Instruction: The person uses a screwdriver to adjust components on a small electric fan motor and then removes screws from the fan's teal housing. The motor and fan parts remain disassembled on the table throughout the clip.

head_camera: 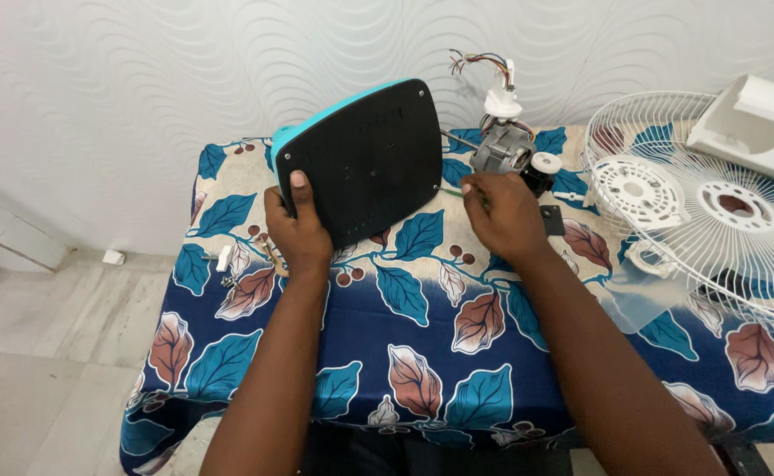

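Head view: my left hand (297, 225) fingers grip the tilted black-and-teal fan base (365, 159) at its lower edge; my right hand (503, 214) fingers pinch a thin screwdriver (451, 189) touching it, fan motor (503, 152) just beyond.

On my leaf-print cloth (422, 353), a white wire guard (713, 256) lies at the right, with a white housing (757, 128) over its top edge. Small screws (226, 280) sit far left. Beyond, a pale swirl-patterned wall (140, 88).
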